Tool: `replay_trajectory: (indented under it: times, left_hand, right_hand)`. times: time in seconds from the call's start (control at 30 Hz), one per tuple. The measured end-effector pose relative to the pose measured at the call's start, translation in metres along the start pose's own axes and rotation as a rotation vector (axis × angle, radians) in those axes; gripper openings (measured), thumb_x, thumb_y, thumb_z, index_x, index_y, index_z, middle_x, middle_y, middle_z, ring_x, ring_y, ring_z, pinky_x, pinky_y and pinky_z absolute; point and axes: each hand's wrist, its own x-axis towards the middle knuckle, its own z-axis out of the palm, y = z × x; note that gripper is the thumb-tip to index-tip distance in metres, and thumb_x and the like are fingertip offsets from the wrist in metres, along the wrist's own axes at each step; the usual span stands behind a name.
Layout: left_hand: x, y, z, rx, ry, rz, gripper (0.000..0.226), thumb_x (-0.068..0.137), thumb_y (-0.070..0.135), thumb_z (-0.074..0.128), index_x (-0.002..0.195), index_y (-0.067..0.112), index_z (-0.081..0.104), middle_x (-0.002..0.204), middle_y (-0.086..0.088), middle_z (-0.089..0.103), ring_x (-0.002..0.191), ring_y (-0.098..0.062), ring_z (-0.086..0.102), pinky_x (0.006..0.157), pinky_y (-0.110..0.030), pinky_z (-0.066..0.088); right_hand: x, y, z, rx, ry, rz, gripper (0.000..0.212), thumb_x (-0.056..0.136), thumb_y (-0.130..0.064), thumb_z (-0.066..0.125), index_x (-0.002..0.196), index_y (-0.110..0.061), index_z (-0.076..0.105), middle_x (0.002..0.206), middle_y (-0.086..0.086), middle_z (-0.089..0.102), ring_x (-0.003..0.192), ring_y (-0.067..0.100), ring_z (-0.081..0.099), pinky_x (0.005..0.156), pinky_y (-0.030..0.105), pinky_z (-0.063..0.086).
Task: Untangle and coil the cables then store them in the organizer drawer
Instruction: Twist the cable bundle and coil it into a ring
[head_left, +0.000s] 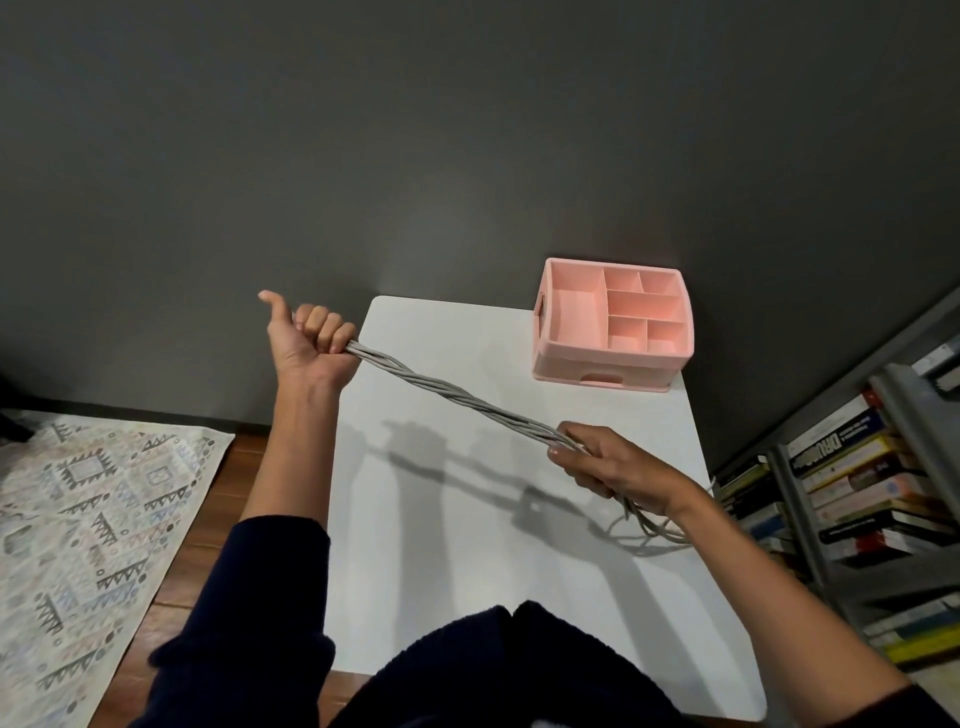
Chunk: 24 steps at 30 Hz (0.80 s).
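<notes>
A bundle of grey cables (457, 397), twisted together like rope, stretches taut above a white table (467, 545). The left hand (306, 338), at ten o'clock, clenches one end in a fist with the thumb sticking up. The right hand (608, 462), at three o'clock, grasps the other end, and loose loops trail below its wrist. A pink organizer (613, 358) with open compartments sits on the table's one o'clock corner, its drawer (561, 373) closed. A patterned rug (78, 519) lies at eight o'clock and stacked books (857, 488) at four.
</notes>
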Motion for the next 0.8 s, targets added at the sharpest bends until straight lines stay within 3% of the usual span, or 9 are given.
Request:
replay_trajectory:
  times: [0.1, 0.2, 0.3, 0.37, 0.4, 0.47, 0.6, 0.7, 0.8]
  left_hand:
    - [0.003, 0.000, -0.007, -0.022, 0.038, -0.002, 0.070, 0.094, 0.057, 0.042, 0.038, 0.018, 0.025, 0.036, 0.006, 0.015, 0.029, -0.010, 0.011, 0.032, -0.020, 0.009]
    - [0.006, 0.001, -0.012, -0.034, 0.078, -0.020, 0.071, 0.094, 0.058, 0.041, 0.038, 0.018, 0.023, 0.036, 0.005, 0.015, 0.028, -0.010, 0.011, 0.032, -0.020, 0.009]
    - [0.005, -0.002, -0.012, -0.023, 0.089, -0.047, 0.072, 0.092, 0.062, 0.040, 0.039, 0.017, 0.022, 0.037, 0.005, 0.014, 0.029, -0.010, 0.011, 0.032, -0.020, 0.009]
    - [0.003, -0.003, -0.011, 0.007, 0.071, -0.069, 0.073, 0.090, 0.066, 0.037, 0.039, 0.018, 0.022, 0.036, 0.006, 0.014, 0.029, -0.010, 0.010, 0.032, -0.020, 0.009]
    - [0.003, -0.002, -0.011, 0.025, 0.057, -0.082, 0.074, 0.089, 0.069, 0.036, 0.038, 0.017, 0.022, 0.036, 0.006, 0.014, 0.029, -0.010, 0.010, 0.032, -0.020, 0.010]
    - [0.003, -0.001, -0.011, 0.056, 0.023, -0.108, 0.075, 0.088, 0.072, 0.033, 0.037, 0.017, 0.022, 0.035, 0.006, 0.014, 0.028, -0.010, 0.011, 0.032, -0.019, 0.010]
    - [0.003, -0.002, -0.014, 0.061, -0.014, -0.138, 0.077, 0.088, 0.072, 0.032, 0.036, 0.016, 0.024, 0.033, 0.005, 0.016, 0.027, -0.011, 0.012, 0.032, -0.019, 0.011]
    - [0.004, -0.006, -0.014, 0.028, -0.008, -0.143, 0.076, 0.089, 0.070, 0.034, 0.036, 0.016, 0.024, 0.033, 0.005, 0.016, 0.027, -0.011, 0.012, 0.032, -0.019, 0.010]
    - [0.004, -0.012, -0.013, 0.039, -0.012, -0.163, 0.075, 0.089, 0.069, 0.035, 0.036, 0.017, 0.024, 0.034, 0.005, 0.015, 0.028, -0.011, 0.011, 0.033, -0.020, 0.009]
  right_hand:
    - [-0.005, 0.005, -0.007, -0.087, 0.053, -0.001, 0.019, 0.098, -0.036, 0.049, 0.091, -0.019, 0.050, 0.063, 0.006, 0.034, 0.054, 0.015, 0.027, 0.050, 0.029, 0.023]
    - [-0.009, 0.015, -0.009, -0.569, 0.333, -0.120, 0.034, 0.094, -0.057, 0.033, 0.087, -0.028, 0.049, 0.071, -0.007, 0.052, 0.061, 0.018, 0.046, 0.059, 0.036, 0.040]
    - [-0.009, 0.026, -0.004, -0.877, 0.640, -0.242, 0.037, 0.097, -0.053, 0.028, 0.092, -0.025, 0.053, 0.078, -0.009, 0.058, 0.065, 0.020, 0.054, 0.053, 0.034, 0.044]
    - [-0.006, 0.027, -0.001, -0.783, 0.647, -0.165, 0.030, 0.101, -0.045, 0.032, 0.098, -0.024, 0.053, 0.060, -0.004, 0.053, 0.057, 0.023, 0.052, 0.054, 0.033, 0.039]
    - [-0.006, 0.028, 0.000, -0.669, 0.573, -0.113, 0.024, 0.102, -0.042, 0.033, 0.100, -0.025, 0.050, 0.054, -0.001, 0.050, 0.052, 0.020, 0.047, 0.055, 0.033, 0.036]
    - [-0.007, 0.026, -0.004, -0.502, 0.418, -0.042, 0.019, 0.102, -0.038, 0.035, 0.092, -0.027, 0.047, 0.053, -0.006, 0.050, 0.050, 0.012, 0.038, 0.057, 0.029, 0.032]
    - [-0.004, 0.021, -0.009, -0.130, 0.224, 0.112, 0.033, 0.102, -0.037, 0.036, 0.076, -0.019, 0.044, 0.061, -0.013, 0.039, 0.061, 0.006, 0.036, 0.066, 0.021, 0.039]
    - [0.000, 0.021, -0.010, 0.085, 0.130, 0.210, 0.039, 0.102, -0.038, 0.036, 0.067, -0.020, 0.038, 0.059, -0.009, 0.029, 0.052, 0.007, 0.023, 0.048, 0.017, 0.023]
    - [0.001, 0.024, -0.014, 0.263, 0.074, 0.281, 0.047, 0.097, -0.044, 0.042, 0.058, -0.024, 0.026, 0.053, -0.008, 0.016, 0.046, 0.007, 0.011, 0.040, 0.017, 0.010]
